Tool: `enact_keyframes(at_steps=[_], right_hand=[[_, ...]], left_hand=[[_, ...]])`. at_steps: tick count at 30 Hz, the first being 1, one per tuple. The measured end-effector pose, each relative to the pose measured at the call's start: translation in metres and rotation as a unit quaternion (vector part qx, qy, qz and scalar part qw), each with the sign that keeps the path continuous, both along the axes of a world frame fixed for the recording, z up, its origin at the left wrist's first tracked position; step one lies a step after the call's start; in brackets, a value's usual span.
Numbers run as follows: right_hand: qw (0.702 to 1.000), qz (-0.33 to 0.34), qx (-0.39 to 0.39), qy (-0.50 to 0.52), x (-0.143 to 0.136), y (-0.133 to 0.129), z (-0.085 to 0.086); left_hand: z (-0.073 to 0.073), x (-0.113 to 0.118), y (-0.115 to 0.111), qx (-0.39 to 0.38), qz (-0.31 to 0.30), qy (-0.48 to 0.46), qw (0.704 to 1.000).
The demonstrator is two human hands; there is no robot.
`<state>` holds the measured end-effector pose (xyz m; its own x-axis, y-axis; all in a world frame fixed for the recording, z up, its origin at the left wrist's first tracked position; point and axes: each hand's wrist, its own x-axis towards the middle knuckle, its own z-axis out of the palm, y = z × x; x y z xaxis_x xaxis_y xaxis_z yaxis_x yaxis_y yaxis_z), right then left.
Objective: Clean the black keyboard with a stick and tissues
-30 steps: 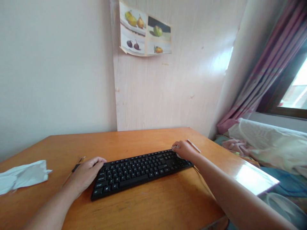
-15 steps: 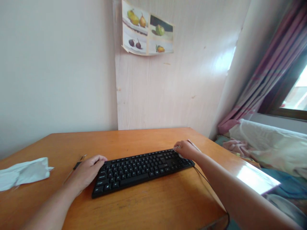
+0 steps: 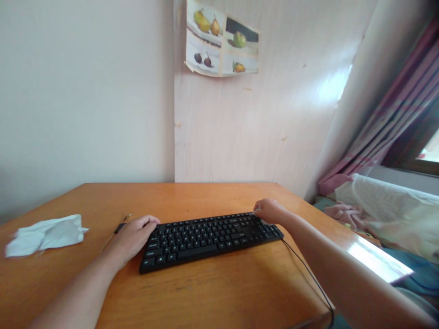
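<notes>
A black keyboard (image 3: 199,240) lies slightly slanted on the wooden desk. At its left end, my left hand (image 3: 135,235) grips the edge, with the fingertips curled at the upper left corner. My right hand (image 3: 269,211) rests over the upper right corner, above the number keys. Its fingers are pinched together around something small and whitish, mostly hidden by the hand. Just behind my left hand sits a small dark object (image 3: 120,227) with a thin metal-looking end, partly covered by the hand.
A crumpled white cloth or tissue (image 3: 48,235) lies on the desk's left side. The keyboard's cable (image 3: 308,269) runs over the front right edge of the desk (image 3: 212,297). Fruit pictures (image 3: 222,39) hang on the wall panel. Bedding (image 3: 387,210) is heaped at the right.
The view has shifted, so the whole scene sits a little further right. My right hand stays at the keyboard's upper right corner, slightly turned. My left hand keeps its hold.
</notes>
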<state>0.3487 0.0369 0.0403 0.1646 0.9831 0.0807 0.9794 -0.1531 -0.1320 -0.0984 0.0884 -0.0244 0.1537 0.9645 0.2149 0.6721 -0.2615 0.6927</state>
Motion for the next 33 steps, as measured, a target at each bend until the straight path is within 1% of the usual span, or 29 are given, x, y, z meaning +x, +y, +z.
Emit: enact_keyframes(at_steps=[5,10,16,25,30,33], right_hand=[[0.996,0.074,-0.046,0.014,-0.032,-0.001,0.012],[0.989,0.131,-0.064,0.011,-0.056,0.004,0.015],[0.982,0.175,-0.071,0.0,-0.091,0.013,0.015],[0.966,0.249,-0.073,0.007,-0.154,0.024,0.012],[0.955,0.289,-0.066,0.021,-0.188,0.03,0.01],[0.949,0.305,-0.065,0.039,-0.207,0.034,0.008]], left_hand=[[0.001,0.002,-0.002,-0.003,-0.004,-0.007,1.0],[0.004,0.006,-0.006,0.0,0.002,-0.015,1.0],[0.006,0.009,-0.01,0.004,0.008,-0.011,1.0],[0.006,0.012,-0.014,0.016,0.012,-0.011,1.0],[0.003,0.012,-0.012,0.019,0.018,-0.013,1.0],[0.001,0.012,-0.007,0.02,0.023,-0.043,0.999]])
